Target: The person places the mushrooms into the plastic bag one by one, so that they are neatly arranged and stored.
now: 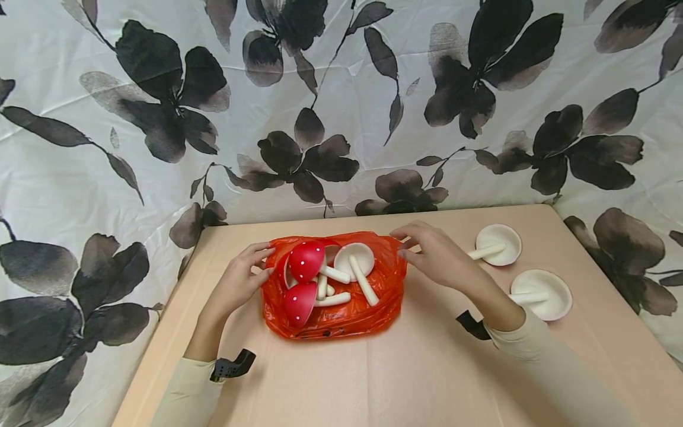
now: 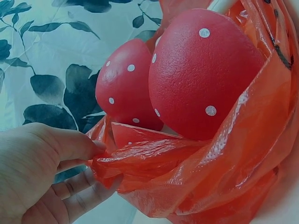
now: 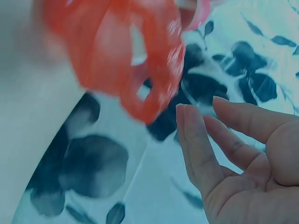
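A red plastic bag [image 1: 381, 314] lies opened out on the table, with several toy mushrooms in it. Two show red caps with white dots, one red-capped mushroom [image 1: 306, 261] above another [image 1: 300, 303]. To their right, a mushroom [image 1: 363, 270] shows its pale underside and stem. At the bag's left edge is my left hand [image 1: 238, 281]; in the left wrist view its thumb and fingers pinch the bag's rim. My right hand [image 1: 434, 252] is by the bag's right edge. The right wrist view shows its fingers [image 3: 198, 140] apart from the plastic, holding nothing.
Two more mushrooms lie cap-down at the table's right, one farther back [image 1: 507, 240] and one nearer [image 1: 552, 293], beside my right forearm. A white cloth [image 1: 341, 107] with dark flowers hangs behind the wooden table [image 1: 331, 385]. Each wrist wears a black strap.
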The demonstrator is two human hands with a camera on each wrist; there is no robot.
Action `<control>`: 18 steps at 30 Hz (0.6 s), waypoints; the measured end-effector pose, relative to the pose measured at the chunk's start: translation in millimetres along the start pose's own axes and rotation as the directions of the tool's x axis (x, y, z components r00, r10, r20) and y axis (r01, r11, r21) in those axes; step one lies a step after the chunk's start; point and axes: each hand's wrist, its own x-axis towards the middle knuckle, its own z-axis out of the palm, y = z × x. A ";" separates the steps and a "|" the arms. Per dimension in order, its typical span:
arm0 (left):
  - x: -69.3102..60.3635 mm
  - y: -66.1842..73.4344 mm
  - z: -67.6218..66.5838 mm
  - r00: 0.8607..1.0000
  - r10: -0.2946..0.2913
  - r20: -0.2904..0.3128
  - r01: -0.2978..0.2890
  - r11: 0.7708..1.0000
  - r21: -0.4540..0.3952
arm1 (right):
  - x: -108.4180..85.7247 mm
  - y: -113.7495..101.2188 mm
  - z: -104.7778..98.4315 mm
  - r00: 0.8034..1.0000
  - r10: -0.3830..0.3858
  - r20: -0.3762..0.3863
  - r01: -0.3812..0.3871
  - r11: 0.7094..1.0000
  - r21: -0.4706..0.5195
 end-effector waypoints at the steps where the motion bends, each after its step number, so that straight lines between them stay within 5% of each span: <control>1: 0.1 0.0 -0.2 1.000 -0.001 0.000 0.001 1.000 0.001 | -2.1 3.9 -4.8 1.000 0.009 -0.004 -0.009 1.000 -0.001; 12: 1.3 -0.6 -1.4 1.000 -0.003 0.007 0.003 1.000 -0.009 | -20.5 64.5 -40.2 0.993 0.101 0.054 -0.103 0.994 0.036; 18: 1.9 -1.0 -2.5 1.000 -0.004 0.009 0.004 1.000 -0.018 | -25.7 100.3 -51.2 0.997 0.062 0.052 -0.063 0.998 0.017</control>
